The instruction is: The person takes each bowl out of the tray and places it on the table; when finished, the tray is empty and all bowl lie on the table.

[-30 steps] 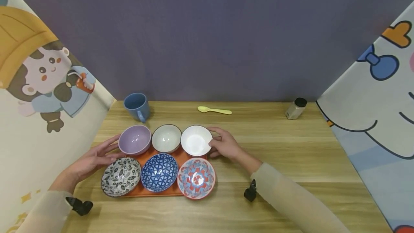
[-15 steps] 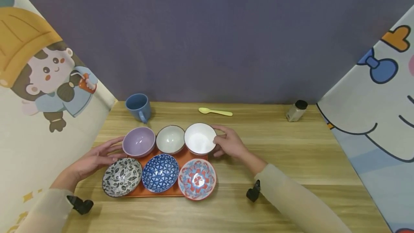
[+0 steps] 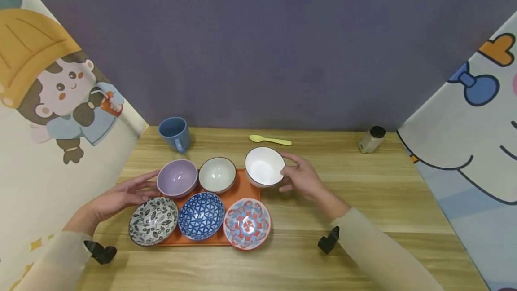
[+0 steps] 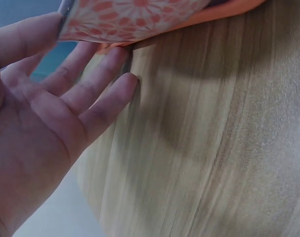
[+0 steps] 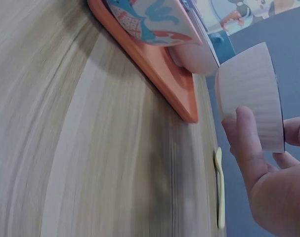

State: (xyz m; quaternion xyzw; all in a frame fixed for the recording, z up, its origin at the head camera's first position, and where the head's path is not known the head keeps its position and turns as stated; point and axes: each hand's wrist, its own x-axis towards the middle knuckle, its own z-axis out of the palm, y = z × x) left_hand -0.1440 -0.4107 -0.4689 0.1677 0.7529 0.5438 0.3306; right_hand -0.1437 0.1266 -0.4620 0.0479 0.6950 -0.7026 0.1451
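Note:
My right hand grips a white bowl with a dark rim by its right side, thumb at the rim and fingers against the outside. In the right wrist view this ribbed white bowl is held tilted, raised above the table. My left hand lies with extended fingers beside the purple bowl, its thumb near the rim of the black-and-white leaf-patterned bowl. The left wrist view has the thumb right at the edge of a bowl with a red-flowered outside.
An orange tray carries the purple and leaf-patterned bowls, a pale grey bowl, a blue triangle-patterned bowl and a red-and-blue flowered bowl. Behind stand a blue mug, a yellow spoon and a black-lidded jar.
My right hand has lifted the white bowl off the tray's back right corner and carried it to the right, away from the pale grey bowl. My left hand has barely moved.

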